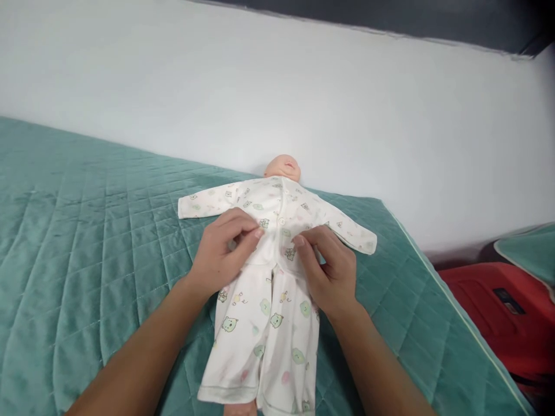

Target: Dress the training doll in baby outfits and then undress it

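A baby doll [284, 167] lies on its back, its head away from me and its face partly in view. It wears a white long-sleeved pajama top [271, 199] with small animal prints, and matching pajama pants [264, 329]. Both sleeves are spread out to the sides. A button [281, 221] shows on the front of the top. My left hand [228, 248] is pinched on the top's front, left of the opening. On the other side, my right hand [327, 263] pinches the top near its lower front. How much cloth lies between the fingertips is hard to see.
A green quilted cover [108, 248] lies under the doll, its piped edge running down the right side. Behind it stands a white wall [217, 86] with a dark band on top. A red plastic object [481, 312] sits low at the right, beyond the edge.
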Available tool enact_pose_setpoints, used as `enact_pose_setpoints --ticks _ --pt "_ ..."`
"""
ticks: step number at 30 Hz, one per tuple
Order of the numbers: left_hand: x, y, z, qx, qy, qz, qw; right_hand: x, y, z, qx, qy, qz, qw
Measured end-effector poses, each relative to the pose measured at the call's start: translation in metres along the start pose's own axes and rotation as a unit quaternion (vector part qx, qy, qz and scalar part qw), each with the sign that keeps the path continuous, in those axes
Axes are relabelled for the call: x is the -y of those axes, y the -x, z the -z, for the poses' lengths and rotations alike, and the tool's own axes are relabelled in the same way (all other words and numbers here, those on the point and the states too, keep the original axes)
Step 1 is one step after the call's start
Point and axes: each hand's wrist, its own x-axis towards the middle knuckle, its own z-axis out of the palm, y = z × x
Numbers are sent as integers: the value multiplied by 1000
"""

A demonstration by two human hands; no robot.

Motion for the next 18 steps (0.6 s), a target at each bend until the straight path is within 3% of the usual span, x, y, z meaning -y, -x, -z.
enact_pose_setpoints --ticks 3,5,9,12,18 --pt "0 -1 0 66 -27 -42 997 -2 -1 3 19 6 13 1000" --pt "0 -2 2 110 -42 -49 992 -3 -4 9 72 11 33 997" --pt "-4 -5 15 222 -44 -6 974 2 -11 25 223 21 26 974" --pt "-9 -6 22 296 -46 27 954 9 -13 33 290 53 0 956" --pt "-8 -3 19 291 -70 2 954 17 -11 26 310 116 11 944"
